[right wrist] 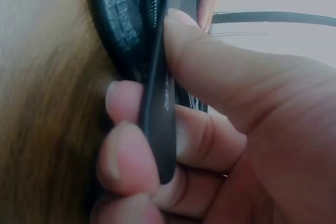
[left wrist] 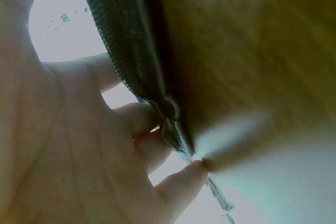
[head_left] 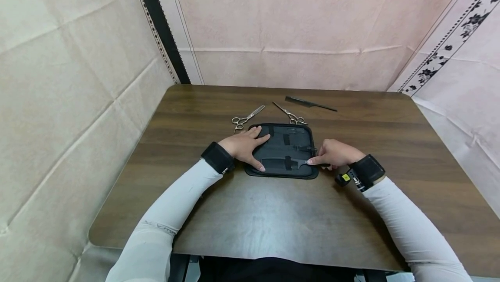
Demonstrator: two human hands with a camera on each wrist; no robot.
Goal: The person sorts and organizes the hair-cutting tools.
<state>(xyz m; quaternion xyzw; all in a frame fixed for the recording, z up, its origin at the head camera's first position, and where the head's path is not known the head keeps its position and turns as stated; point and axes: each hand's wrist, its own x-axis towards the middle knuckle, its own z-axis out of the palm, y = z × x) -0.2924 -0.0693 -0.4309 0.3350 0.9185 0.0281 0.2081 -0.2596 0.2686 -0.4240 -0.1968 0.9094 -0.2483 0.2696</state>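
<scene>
A black zip case lies unfolded on the table, its straps and inner panel facing up. Fingers spread, my left hand rests over the case's left side; in the left wrist view the zipped edge runs beside the fingers. Under a strap near the case's front edge lies a black comb, its teeth too small to make out. My right hand pinches its flat handle at the case's right edge, thumb on top and fingers curled below.
Beyond the case, thinning scissors lie at the left and hair scissors at the right. A black tail comb is farther back. The wooden table meets cloth-covered walls behind and at the left.
</scene>
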